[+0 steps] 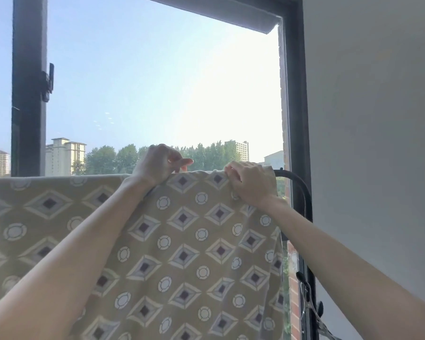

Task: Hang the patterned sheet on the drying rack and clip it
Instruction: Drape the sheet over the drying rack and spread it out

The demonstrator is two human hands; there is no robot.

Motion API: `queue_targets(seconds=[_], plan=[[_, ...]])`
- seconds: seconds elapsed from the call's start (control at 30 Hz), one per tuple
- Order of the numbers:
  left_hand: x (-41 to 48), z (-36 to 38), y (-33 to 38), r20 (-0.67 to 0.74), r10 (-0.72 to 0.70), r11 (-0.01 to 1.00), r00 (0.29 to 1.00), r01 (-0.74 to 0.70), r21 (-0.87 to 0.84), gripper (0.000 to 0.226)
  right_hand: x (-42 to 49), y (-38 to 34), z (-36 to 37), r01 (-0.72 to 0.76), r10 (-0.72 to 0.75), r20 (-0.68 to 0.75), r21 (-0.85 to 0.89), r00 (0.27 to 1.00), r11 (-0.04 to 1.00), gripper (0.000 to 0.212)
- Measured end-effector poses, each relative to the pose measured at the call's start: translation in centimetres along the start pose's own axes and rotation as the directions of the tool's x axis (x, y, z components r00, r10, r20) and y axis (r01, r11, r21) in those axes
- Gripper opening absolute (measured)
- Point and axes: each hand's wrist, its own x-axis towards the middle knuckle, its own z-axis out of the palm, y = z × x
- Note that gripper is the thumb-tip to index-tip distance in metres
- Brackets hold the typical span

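Where the dark window post [28, 94] stands at the left, a latch [48, 82] juts from its right side, and pale towers and trees show through the glass behind. Below them the sheet [182, 253] hangs over the top bar of the rack, its tan cloth with diamonds and rings reaching from the left edge of the view almost to the window's right side and falling out of view at the bottom. Up on the fold, the left hand [161, 165] rests its heel on the cloth with its fingers curled over the top edge; whether they clasp the cloth I cannot tell. Just to its right, apart from it, the right hand [252, 184] grips the sheet's top corner, fingers closed on bunched cloth. Beyond that corner the bare rack [303, 190] shows as a black tube curving downward. Low on the right a dark clip [301, 278] sits by the window frame, with thin metal parts beneath it too small to make out. A white wall [378, 143] fills the right.
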Motion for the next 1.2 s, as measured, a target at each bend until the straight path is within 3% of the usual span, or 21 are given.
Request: queue_targets(seconds=[0.13, 0.23, 0.33, 0.47, 0.63, 0.8, 0.97, 1.1, 1.2], plan=[[-2.4, -1.1, -0.1, -0.111, 0.033, 0.996, 0.993, -0.023, 0.088, 0.035, -0.8, -1.7, 0.8, 0.081, -0.082, 0.058, 0.024, 0.995, 0.996, 0.032], [-5.8, -3.1, -1.6, -0.084, 0.035, 0.99, 0.996, -0.023, 0.139, 0.028, -1.7, -2.1, 2.0, 0.09, -0.091, 0.002, -0.093, 0.996, 0.992, 0.037], [-9.4, -5.8, -3.6, -0.122, 0.048, 0.973, 0.991, -0.019, 0.232, 0.03, -2.4, -5.0, 3.3, 0.059, -0.06, -0.054, -0.028, 0.997, 0.998, 0.04], [-12.8, -11.2, -6.9, -0.136, -0.083, 0.915, 0.987, 0.13, 0.383, 0.034, -1.9, -10.6, 4.1, 0.123, -0.124, 0.089, 0.022, 0.988, 0.992, 0.043], [-15.6, -17.7, -8.8, -0.118, -0.264, 0.813, 0.957, 0.287, 0.506, 0.033, -0.4, -17.0, 3.6, 0.189, -0.205, 0.168, 0.109, 0.964, 0.976, 0.039], [-16.2, -20.5, -9.8, -0.128, -0.238, 0.834, 0.963, 0.27, 0.482, 0.025, 1.1, -21.9, 4.3, 0.259, -0.287, 0.138, 0.189, 0.948, 0.947, 0.027], [-15.5, -20.5, -10.8, -0.159, -0.129, 0.842, 0.979, 0.192, 0.503, 0.024, 2.3, -22.7, 4.6, 0.309, -0.322, 0.108, 0.124, 0.941, 0.943, 0.024], [-13.8, -21.2, -11.2, -0.081, -0.091, 0.861, 0.993, 0.119, 0.495, 0.024, 3.1, -23.3, 4.1, 0.246, -0.264, 0.111, 0.15, 0.958, 0.958, 0.021], [-11.5, -21.7, -12.2, -0.096, -0.097, 0.889, 0.991, 0.13, 0.44, 0.023, 4.5, -24.2, 4.2, 0.157, -0.163, 0.043, 0.122, 0.986, 0.98, 0.03]])
